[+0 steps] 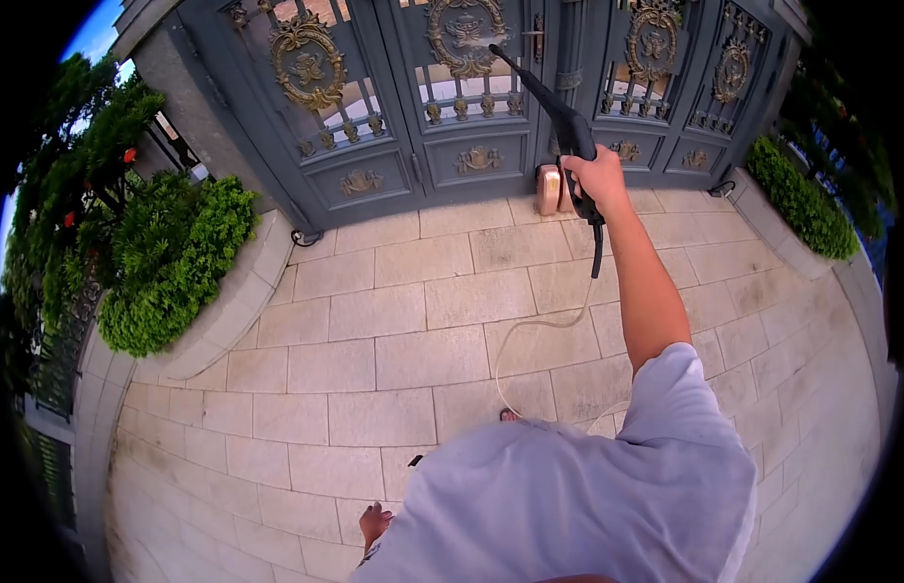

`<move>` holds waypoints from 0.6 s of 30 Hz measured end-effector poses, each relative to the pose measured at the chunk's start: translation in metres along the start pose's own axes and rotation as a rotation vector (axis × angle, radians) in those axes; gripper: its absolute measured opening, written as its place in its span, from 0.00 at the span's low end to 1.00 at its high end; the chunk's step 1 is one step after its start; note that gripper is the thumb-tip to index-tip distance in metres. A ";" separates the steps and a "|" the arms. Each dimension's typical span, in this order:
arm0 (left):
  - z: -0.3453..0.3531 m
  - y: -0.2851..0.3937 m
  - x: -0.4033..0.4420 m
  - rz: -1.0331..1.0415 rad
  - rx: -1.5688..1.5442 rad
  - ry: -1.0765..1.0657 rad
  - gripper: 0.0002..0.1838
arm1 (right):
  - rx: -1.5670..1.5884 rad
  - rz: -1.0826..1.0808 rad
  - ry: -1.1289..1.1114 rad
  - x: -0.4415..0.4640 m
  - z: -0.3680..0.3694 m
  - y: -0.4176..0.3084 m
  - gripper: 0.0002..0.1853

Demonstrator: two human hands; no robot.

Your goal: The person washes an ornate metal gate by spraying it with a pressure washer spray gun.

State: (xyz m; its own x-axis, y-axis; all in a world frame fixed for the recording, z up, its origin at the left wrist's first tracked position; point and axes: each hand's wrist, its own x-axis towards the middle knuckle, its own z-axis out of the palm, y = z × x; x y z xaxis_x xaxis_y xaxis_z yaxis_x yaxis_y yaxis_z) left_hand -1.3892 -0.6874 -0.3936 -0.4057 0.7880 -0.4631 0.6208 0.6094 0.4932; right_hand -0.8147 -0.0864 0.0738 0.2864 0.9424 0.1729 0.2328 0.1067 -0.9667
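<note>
My right hand (600, 180) is wrapped round the grip of a black pressure washer gun (569, 126), arm stretched out forward. The gun's nozzle points up and left at the dark grey metal gate (476, 160), with a faint whitish spray at its tip before a gold ornament (469, 39). From the gun's lower end a pale hose (510, 335) drops and curves over the paving. Down at my left side hangs my left hand (375, 523), small in view, its fingers loosely bent and apart, with nothing visible in it.
A copper-coloured box-like object (548, 189) stands at the gate's foot. Raised planters with green shrubs (180, 262) flank the left side and shrubs (802, 199) the right. Pale stone paving (374, 311) covers the ground; the hose lies near my feet.
</note>
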 end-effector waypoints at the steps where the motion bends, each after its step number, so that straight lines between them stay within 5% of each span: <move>1: 0.003 0.010 0.006 -0.235 -0.364 -0.009 0.12 | 0.042 0.021 -0.023 -0.005 0.002 0.012 0.10; 2: 0.010 0.004 0.007 -0.474 -0.725 -0.016 0.11 | 0.020 0.049 -0.028 -0.011 0.005 0.020 0.11; 3: 0.008 -0.006 0.007 -0.041 -0.057 -0.055 0.11 | 0.032 0.073 -0.027 -0.014 0.007 0.032 0.11; 6: 0.006 -0.008 0.005 0.285 0.429 0.058 0.11 | 0.045 0.114 -0.037 -0.024 0.009 0.049 0.14; 9: -0.002 0.003 -0.001 0.343 0.460 0.071 0.13 | 0.043 0.122 -0.030 -0.031 0.010 0.054 0.17; 12: 0.012 0.002 0.012 -0.425 -0.682 -0.001 0.16 | -0.024 0.079 0.033 -0.039 0.014 0.056 0.18; 15: 0.005 -0.003 0.017 0.253 0.491 0.050 0.17 | -0.126 0.098 0.024 -0.039 0.018 0.083 0.18; 18: 0.012 0.004 0.014 0.226 0.443 0.095 0.16 | 0.060 0.167 0.013 -0.045 0.018 0.119 0.16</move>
State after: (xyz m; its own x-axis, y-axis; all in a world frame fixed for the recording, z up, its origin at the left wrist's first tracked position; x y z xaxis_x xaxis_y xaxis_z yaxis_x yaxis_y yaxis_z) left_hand -1.3841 -0.6754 -0.4073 -0.2745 0.9132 -0.3013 0.9168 0.3430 0.2043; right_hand -0.8168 -0.1106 -0.0523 0.3286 0.9444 0.0107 0.1247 -0.0321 -0.9917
